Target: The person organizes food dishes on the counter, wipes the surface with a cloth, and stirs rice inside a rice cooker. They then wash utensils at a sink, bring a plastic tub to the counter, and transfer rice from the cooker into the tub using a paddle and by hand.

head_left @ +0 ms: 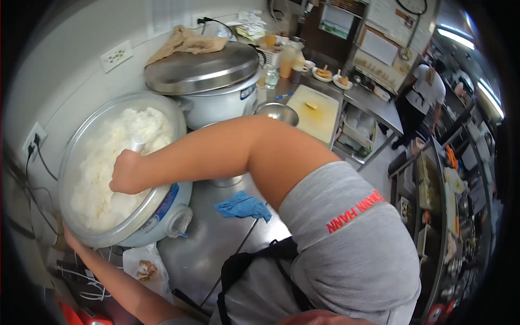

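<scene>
A large rice cooker (181,208) full of white rice (97,179) stands at the left, its lid off. My right hand (129,172) is closed around the white handle of a rice paddle (137,145). The handle's end sticks out above my fist, and the paddle's lower part is down in the rice. At the cooker's lower left side is my left hand (69,238), against the outside just under the rim. Its fingers are mostly hidden behind the cooker.
A second cooker (216,108) with a metal lid (203,67) stands behind. Nearby are a blue cloth (244,206), a metal bowl (277,112), a cutting board (314,122) and a plastic bag (151,273). Cords hang along the left wall. Another person (425,92) stands at the far right.
</scene>
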Motion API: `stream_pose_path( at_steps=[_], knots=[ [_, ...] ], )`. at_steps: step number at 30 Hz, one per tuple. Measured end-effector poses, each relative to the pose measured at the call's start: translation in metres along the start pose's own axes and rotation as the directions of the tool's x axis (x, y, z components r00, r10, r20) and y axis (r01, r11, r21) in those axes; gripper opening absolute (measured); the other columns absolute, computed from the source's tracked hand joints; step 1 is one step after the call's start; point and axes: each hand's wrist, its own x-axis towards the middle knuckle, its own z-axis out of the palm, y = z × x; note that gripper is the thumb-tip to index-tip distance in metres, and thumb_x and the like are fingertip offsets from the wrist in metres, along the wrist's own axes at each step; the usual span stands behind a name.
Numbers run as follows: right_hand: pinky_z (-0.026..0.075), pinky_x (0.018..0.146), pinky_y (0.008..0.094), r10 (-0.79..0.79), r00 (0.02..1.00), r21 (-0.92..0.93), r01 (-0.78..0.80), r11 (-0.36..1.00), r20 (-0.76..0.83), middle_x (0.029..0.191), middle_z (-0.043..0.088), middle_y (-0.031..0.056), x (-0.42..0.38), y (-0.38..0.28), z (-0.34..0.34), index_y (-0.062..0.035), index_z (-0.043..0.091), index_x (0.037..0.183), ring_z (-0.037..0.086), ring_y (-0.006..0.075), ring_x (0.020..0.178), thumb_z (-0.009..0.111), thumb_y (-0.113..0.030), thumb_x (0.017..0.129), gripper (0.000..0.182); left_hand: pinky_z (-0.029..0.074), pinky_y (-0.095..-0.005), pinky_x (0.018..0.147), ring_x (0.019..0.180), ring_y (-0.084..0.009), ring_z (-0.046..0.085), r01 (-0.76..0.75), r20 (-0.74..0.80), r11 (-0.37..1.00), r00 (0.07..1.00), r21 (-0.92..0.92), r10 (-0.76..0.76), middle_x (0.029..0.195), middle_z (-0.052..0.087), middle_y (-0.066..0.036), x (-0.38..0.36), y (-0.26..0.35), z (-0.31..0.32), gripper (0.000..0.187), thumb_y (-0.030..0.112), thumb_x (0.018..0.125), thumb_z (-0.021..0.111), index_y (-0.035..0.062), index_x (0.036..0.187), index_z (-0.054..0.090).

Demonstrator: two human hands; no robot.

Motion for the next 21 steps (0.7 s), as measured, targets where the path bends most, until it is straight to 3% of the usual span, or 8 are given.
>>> stream_pose_path(
  at_steps=[3,4,6,8,11,14,18,21],
  knots=[
    [0.043,0.054,0.0375,0.19,0.981,0.167,-0.18,0.969,-0.047,0.078,0.061,0.0076,0.009,0.004,0.009,-0.0095,0.06,0.08,0.059,0.0249,0.075,0.048,-0.014,0.071,0.016,0.045,-0.0292,0.069,0.082,-0.0204,0.056,0.064,0.171,0.997,0.984,-0.052,-0.054,0.096,0.056,-0.012,0.018,-0.009,-0.012,0.035,0.025,0.082,0.044,-0.0029,0.102,0.052],
    [0.043,0.055,0.0376,0.197,0.98,0.166,-0.189,0.968,-0.037,0.079,0.061,0.0076,0.017,0.002,0.011,-0.0092,0.061,0.081,0.058,0.0248,0.075,0.05,-0.013,0.07,0.016,0.044,-0.0273,0.063,0.073,-0.0185,0.056,0.056,0.113,0.995,0.992,-0.083,-0.047,0.084,0.058,-0.01,0.006,-0.003,-0.003,0.032,0.024,0.083,0.045,-0.0035,0.096,0.054],
    [0.043,0.056,0.0376,0.223,0.975,0.164,-0.219,0.962,-0.011,0.081,0.062,0.0076,0.034,-0.006,0.01,-0.0085,0.062,0.081,0.058,0.0244,0.077,0.053,-0.012,0.068,0.016,0.044,-0.0273,0.063,0.073,-0.0184,0.055,0.045,0.078,0.996,0.996,-0.073,-0.039,0.083,0.058,-0.01,-0.001,0.0,-0.004,0.032,0.024,0.083,0.045,-0.0034,0.096,0.054],
    [0.042,0.056,0.0375,0.251,0.964,-0.041,-0.249,0.968,0.082,0.083,0.062,0.007,0.041,-0.007,-0.01,-0.0088,0.064,0.081,0.058,0.0241,0.077,0.057,-0.011,0.065,0.018,0.044,-0.0272,0.063,0.072,-0.0184,0.055,0.03,0.065,0.998,0.998,-0.051,-0.026,0.083,0.058,-0.01,0.0,0.001,-0.004,0.032,0.024,0.083,0.045,-0.0034,0.095,0.054],
    [0.042,0.056,0.037,0.346,0.936,-0.007,-0.347,0.938,-0.064,0.078,0.061,0.0075,-0.009,0.002,-0.055,-0.0082,0.061,0.082,0.059,0.0246,0.073,0.059,-0.01,0.063,0.019,0.044,-0.0272,0.063,0.072,-0.0183,0.055,0.007,0.043,1.0,0.999,-0.028,-0.006,0.082,0.057,-0.01,0.002,0.003,-0.004,0.032,0.024,0.083,0.045,-0.0034,0.095,0.054],
    [0.043,0.056,0.0368,0.524,0.834,0.321,-0.455,0.831,-0.172,0.072,0.06,0.0102,-0.063,0.012,-0.052,-0.0067,0.057,0.084,0.059,0.0253,0.07,0.056,-0.011,0.065,0.019,0.044,-0.0272,0.062,0.071,-0.0182,0.055,-0.022,0.021,1.0,1.0,-0.011,0.022,0.081,0.057,-0.01,-0.004,0.007,0.002,0.031,0.024,0.082,0.045,-0.0033,0.094,0.054],
    [0.044,0.054,0.037,0.526,0.847,0.433,-0.445,0.784,-0.081,0.069,0.057,0.0149,-0.135,0.016,-0.015,-0.0027,0.049,0.084,0.058,0.0282,0.067,0.048,-0.009,0.069,0.017,0.044,-0.0272,0.062,0.07,-0.0181,0.054,-0.098,-0.03,0.995,0.995,0.035,0.099,0.081,0.057,-0.01,-0.025,0.018,0.016,0.031,0.025,0.082,0.045,-0.0032,0.094,0.054],
    [0.044,0.055,0.039,0.655,0.726,0.468,-0.514,0.719,-0.21,0.072,0.056,0.0153,-0.18,0.021,-0.023,-0.0031,0.046,0.087,0.058,0.0293,0.067,0.049,-0.008,0.068,0.019,0.044,-0.0272,0.061,0.069,-0.018,0.054,-0.204,-0.097,0.971,0.972,0.123,0.216,0.08,0.057,-0.009,-0.052,0.03,0.036,0.031,0.025,0.082,0.045,-0.0032,0.093,0.054]
  ],
)
